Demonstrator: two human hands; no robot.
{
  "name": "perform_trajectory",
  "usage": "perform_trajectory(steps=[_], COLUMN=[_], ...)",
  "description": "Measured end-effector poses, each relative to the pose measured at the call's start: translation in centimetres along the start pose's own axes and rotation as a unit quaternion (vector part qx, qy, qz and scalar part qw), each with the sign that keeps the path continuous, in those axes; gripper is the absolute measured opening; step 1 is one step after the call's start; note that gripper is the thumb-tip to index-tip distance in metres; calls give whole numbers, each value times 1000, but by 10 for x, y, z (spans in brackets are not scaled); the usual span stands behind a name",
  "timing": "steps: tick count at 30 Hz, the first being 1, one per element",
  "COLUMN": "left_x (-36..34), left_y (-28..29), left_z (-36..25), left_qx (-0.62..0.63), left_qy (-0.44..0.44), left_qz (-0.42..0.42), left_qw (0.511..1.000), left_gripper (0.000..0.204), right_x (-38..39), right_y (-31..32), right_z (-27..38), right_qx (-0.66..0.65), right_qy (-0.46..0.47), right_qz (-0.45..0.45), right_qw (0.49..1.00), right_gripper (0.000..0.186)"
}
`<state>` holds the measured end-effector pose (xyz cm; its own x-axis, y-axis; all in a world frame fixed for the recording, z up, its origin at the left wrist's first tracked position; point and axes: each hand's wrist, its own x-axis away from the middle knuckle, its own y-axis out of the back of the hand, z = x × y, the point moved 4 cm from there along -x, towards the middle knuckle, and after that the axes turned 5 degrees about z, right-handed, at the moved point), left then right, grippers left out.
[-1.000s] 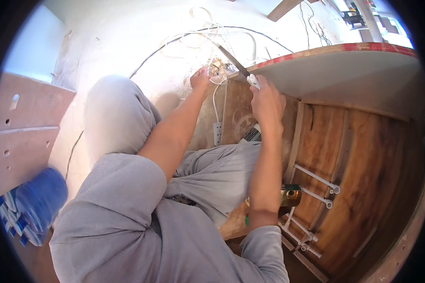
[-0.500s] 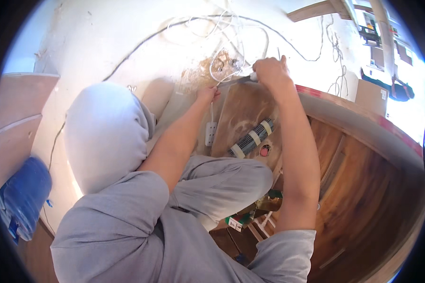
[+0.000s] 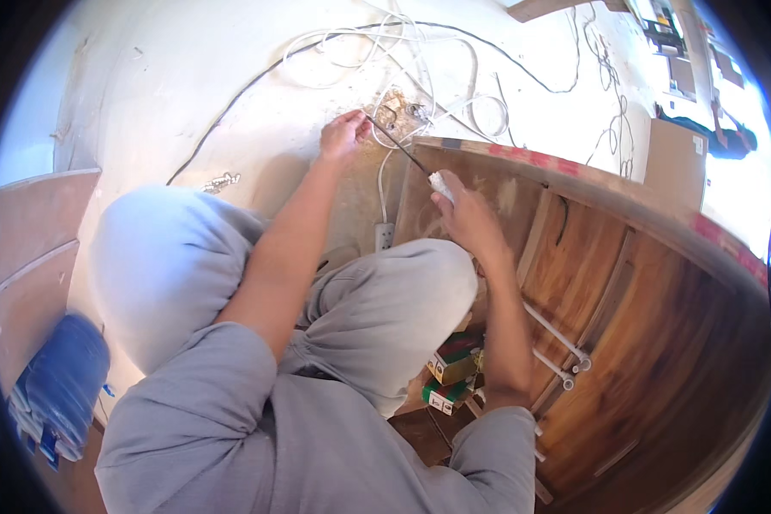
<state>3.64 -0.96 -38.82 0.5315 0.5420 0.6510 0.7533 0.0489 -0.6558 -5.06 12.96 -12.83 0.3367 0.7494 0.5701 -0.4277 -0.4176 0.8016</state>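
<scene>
My right hand grips the white, wrapped-looking handle of a tool with a long, narrow dark blade. The blade slants up and left to the fingertips of my left hand, which are pinched together. What they hold is too small to make out. A thin white cord loops close by these fingers and runs down to a white power strip, partly hidden behind my knee. Behind the blade, the wall has a broken brown patch with a dark round hole.
White cable coils and a black cable lie along the pale wall. A curved wooden cabinet fills the right side, with white rods and small boxes inside. At left are a blue bundle and wooden boards.
My left hand has moved up and left. My right hand has come down and left with the tool, whose blade now slants up. The dark striped bundle in the cabinet is now hidden.
</scene>
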Motion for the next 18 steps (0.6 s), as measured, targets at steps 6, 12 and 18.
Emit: perform_trajectory(steps=[6, 12, 18], left_x=[18, 7, 11], left_y=[-44, -78, -106], left_z=[-11, 8, 11], left_qx=[-243, -527, -607], left_qy=[-31, -69, -202], left_qz=[68, 145, 214], left_qw=[967, 835, 738], left_gripper=[27, 28, 33], right_x=[49, 60, 64], right_y=[-132, -182, -171], right_z=[-39, -36, -33], right_qx=[-271, -349, -303], right_qy=[-13, -50, -90], right_qz=[-110, -244, -274], right_qw=[956, 903, 909], right_gripper=[49, 50, 48])
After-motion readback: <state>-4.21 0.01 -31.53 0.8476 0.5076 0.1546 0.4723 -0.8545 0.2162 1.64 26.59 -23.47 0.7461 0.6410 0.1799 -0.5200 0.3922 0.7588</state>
